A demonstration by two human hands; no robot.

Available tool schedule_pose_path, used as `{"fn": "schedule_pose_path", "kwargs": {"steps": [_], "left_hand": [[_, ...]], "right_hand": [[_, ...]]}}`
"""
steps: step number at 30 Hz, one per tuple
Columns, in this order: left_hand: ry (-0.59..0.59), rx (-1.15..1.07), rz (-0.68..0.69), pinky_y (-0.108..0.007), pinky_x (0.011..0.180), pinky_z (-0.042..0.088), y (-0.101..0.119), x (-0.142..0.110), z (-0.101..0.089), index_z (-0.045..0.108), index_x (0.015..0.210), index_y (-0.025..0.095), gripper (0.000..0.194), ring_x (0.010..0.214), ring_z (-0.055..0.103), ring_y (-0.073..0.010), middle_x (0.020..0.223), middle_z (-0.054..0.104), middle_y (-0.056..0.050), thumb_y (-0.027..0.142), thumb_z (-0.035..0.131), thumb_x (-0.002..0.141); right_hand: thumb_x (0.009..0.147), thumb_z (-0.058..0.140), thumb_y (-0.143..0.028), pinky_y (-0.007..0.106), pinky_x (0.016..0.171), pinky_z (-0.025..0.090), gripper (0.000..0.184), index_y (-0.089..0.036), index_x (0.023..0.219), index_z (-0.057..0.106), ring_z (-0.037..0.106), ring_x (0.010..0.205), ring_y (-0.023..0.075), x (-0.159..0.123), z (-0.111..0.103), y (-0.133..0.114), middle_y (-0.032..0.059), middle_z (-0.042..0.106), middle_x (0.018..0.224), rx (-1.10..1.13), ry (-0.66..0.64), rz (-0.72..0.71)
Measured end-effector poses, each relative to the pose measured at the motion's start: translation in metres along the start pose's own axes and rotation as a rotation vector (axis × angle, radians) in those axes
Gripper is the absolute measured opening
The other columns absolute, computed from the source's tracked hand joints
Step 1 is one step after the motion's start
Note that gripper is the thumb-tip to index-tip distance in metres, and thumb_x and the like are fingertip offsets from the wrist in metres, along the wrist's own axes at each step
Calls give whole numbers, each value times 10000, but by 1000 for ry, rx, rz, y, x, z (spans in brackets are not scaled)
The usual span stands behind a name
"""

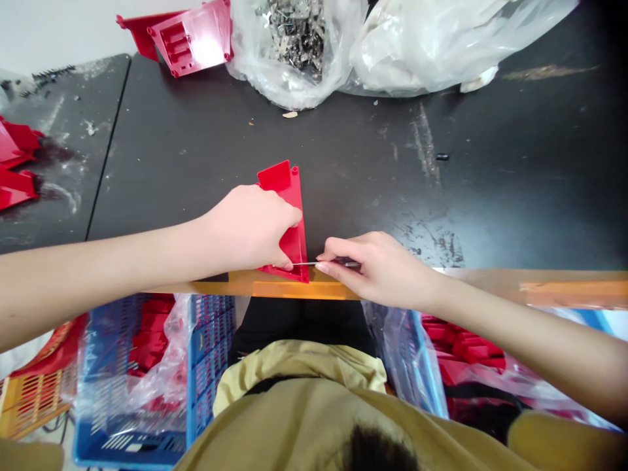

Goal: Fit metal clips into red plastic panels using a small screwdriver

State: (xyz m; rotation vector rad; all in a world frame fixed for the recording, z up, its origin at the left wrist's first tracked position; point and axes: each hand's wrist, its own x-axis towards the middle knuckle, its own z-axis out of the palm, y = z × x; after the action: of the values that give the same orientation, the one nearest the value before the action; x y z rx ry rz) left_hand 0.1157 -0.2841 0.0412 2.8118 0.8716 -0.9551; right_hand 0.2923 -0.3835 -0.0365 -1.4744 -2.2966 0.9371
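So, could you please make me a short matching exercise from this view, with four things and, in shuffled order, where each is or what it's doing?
1. Left hand
2. Metal pieces
3. Right hand
4. Blue crates

A. Gripping a thin tool
B. Lower than the tabletop
C. Holding a red part
D. In a clear bag

1-C, 2-D, 3-A, 4-B

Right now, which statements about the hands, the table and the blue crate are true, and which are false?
1. The left hand is on a red plastic part. True.
2. The right hand is empty. False: it holds a thin metal tool.
3. A clear plastic bag of small metal pieces lies on the dark table. True.
4. The lower-left blue plastic crate stands on the table. False: it is below table level.
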Motion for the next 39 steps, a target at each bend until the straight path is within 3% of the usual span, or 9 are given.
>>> {"fn": "schedule_pose_path", "kwargs": {"steps": [5,12,21,25,27,31,34,39], "left_hand": [[11,-15,-5,-300,622,376,-1,1,3,655,928,206,419,820,684,-282,812,700,-46,588,658,756],[-78,4,-22,-314,618,393,5,7,-5,643,956,202,411,803,682,-313,843,698,-68,545,709,739],[-160,56,55,-330,625,433,11,22,-22,662,975,161,347,737,685,-323,716,674,-89,433,720,768],[-193,93,63,-349,622,430,14,28,-26,688,945,134,343,791,686,-360,794,699,-140,421,741,765],[-163,61,46,-341,650,425,10,26,-24,689,963,143,356,825,683,-347,836,710,-139,436,736,766],[-126,-138,22,-279,676,387,-10,23,-16,670,932,192,352,813,660,-233,902,734,-49,471,751,734],[-162,-304,27,-243,688,387,-30,18,-13,668,967,215,367,855,657,-185,956,736,9,487,755,736],[-73,-375,56,-247,750,413,-39,2,-7,638,1094,198,435,930,637,-183,1078,686,-26,504,697,790]], "right_hand": [[947,470,-347,266,566,237,226,-212,806,583,428,501,107,-1,-1,-3,-34,554,591,62,-28,66],[922,498,-319,245,546,253,220,-215,733,542,330,460,85,4,-6,-4,-65,530,553,211,-82,111],[887,509,-319,239,525,272,269,-208,654,435,349,472,82,10,-10,-5,-68,482,531,305,-165,161],[886,515,-314,243,527,277,276,-209,647,424,354,473,85,11,-11,-6,-69,461,518,284,-164,151],[888,520,-311,242,538,286,267,-208,656,438,388,491,88,12,-10,-5,-67,484,535,298,-175,148],[915,509,-388,243,558,313,293,-207,690,458,435,535,97,10,-7,4,-55,542,586,505,-180,153],[927,496,-471,244,572,329,357,-204,692,463,429,553,98,4,-6,9,-51,530,596,674,-94,165],[904,550,-444,245,596,351,287,-199,758,580,501,587,104,-3,-8,7,-38,613,637,565,-38,162]]}}
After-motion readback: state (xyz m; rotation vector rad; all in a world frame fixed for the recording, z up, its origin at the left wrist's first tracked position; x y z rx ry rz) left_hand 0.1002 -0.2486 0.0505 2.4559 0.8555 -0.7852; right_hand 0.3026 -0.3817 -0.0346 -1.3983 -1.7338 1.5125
